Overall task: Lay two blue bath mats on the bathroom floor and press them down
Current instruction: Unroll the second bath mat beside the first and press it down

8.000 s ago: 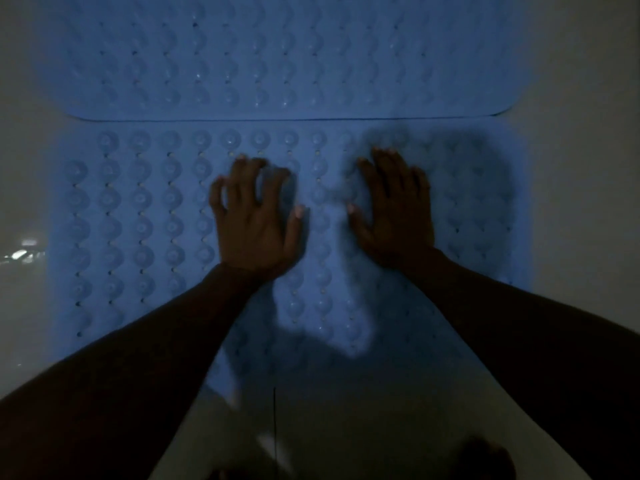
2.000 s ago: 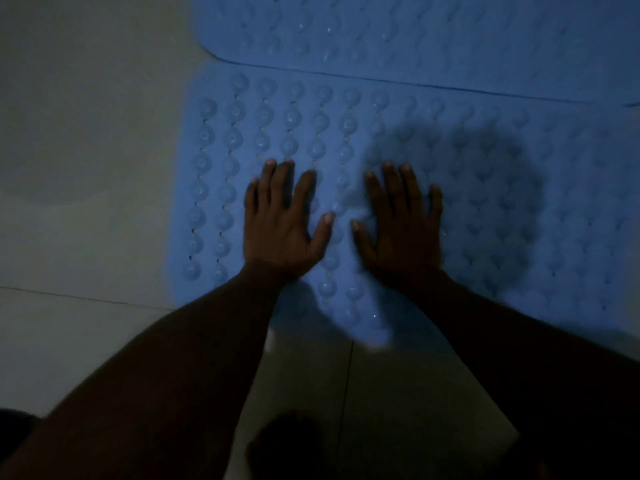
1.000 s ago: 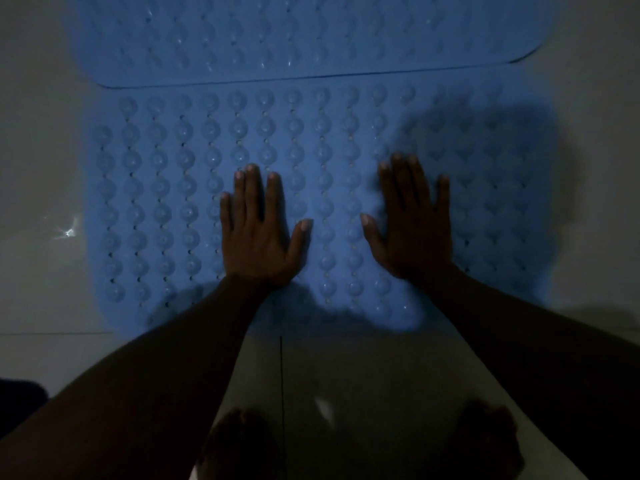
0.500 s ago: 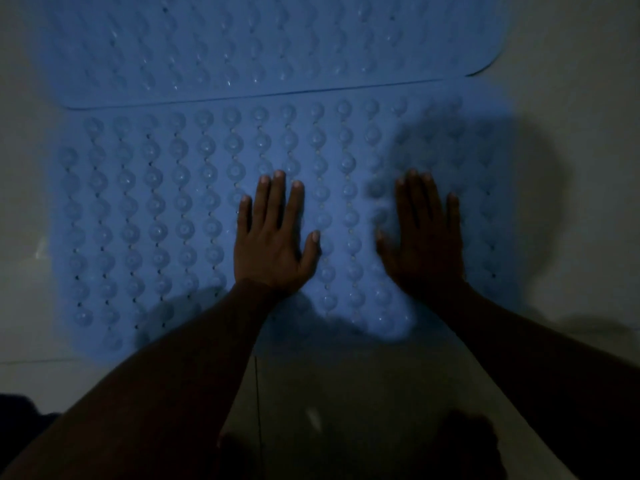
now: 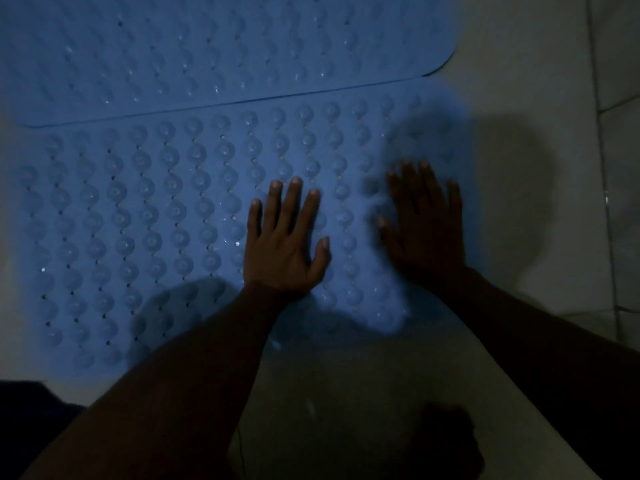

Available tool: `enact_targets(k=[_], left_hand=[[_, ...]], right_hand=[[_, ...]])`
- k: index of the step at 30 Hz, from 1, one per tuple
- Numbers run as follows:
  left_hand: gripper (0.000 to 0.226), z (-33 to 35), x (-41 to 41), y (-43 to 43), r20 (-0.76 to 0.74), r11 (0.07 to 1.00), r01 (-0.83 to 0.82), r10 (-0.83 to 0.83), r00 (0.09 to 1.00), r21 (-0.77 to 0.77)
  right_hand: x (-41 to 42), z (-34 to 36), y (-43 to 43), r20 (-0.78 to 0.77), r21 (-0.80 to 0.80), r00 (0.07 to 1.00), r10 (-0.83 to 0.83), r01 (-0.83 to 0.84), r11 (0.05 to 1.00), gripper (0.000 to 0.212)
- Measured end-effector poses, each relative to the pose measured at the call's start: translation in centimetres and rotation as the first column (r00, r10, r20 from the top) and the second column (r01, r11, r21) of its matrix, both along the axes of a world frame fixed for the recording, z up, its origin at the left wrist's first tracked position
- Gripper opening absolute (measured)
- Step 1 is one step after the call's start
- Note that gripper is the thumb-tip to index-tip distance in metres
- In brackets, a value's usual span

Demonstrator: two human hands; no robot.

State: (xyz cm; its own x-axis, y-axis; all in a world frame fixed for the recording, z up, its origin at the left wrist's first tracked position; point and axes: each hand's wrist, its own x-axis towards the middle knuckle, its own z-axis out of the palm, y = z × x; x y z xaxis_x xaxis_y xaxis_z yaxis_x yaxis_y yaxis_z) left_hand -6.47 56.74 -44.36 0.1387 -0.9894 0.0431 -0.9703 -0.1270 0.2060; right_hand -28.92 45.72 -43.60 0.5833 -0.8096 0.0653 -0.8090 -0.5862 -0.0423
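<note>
Left-hand fingers (image 5: 292, 206): straight, slightly fanned, thumb out to the side, lying flat on the near mat (image 5: 156, 220). Right-hand fingers (image 5: 414, 188): also straight and spread, flat on the same mat, deep in shadow. Neither grips anything.

Left hand (image 5: 282, 247): palm down, right of the near mat's middle and toward its front edge. Right hand (image 5: 427, 233): palm down close to that mat's right end. The hands are apart, with a few rows of bumps between them.

Near mat: blue and rubbery-looking, covered in wavy rows of round raised domes with small holes between them. It lies flat on the floor. Far mat (image 5: 207, 46): same blue, same bumps, rounded right corner, lying just beyond the near mat's far long edge. A thin dark seam shows where they meet; cannot tell whether they overlap.

Floor (image 5: 519, 71): pale smooth tile, with a grout line (image 5: 610, 209) well to the right of the near mat. The light is dim, and shadows cover the near mat's right end and front edge. A dark rounded shape (image 5: 446, 441) sits in front of the near mat, too dark to identify.
</note>
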Motion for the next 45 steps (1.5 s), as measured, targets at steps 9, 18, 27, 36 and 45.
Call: enact_targets(k=[9,18,27,36,45], left_hand=[[0.074,0.0,-2.8,-0.9,-0.022,0.999,0.034,-0.034,0.999,-0.001],[0.077,-0.4,-3.6,-1.2,-0.006,0.998,0.066,-0.066,0.998,0.018],[0.07,0.6,-1.6,2.5,-0.008,0.994,0.112,-0.113,0.994,-0.007],[0.07,-0.6,0.2,4.2,0.003,0.995,0.102,-0.102,0.995,-0.004],[0.067,0.9,4.3,7.1,-0.006,0.999,-0.048,0.048,0.999,-0.014]], right_hand=[[-2.6,-1.3,-1.1,0.012,0.003,1.0,0.015,-0.015,1.0,0.073],[-4.2,-0.6,1.2,0.034,0.009,0.999,0.04,-0.041,0.999,0.068],[-4.2,-0.9,1.2,0.029,-0.006,0.999,0.018,-0.018,1.0,0.07],[4.1,-0.3,5.8,0.017,0.092,0.999,-0.045,0.043,0.995,0.072],[4.4,-0.9,6.2,-0.003,0.06,1.0,-0.03,0.031,0.998,0.075]])
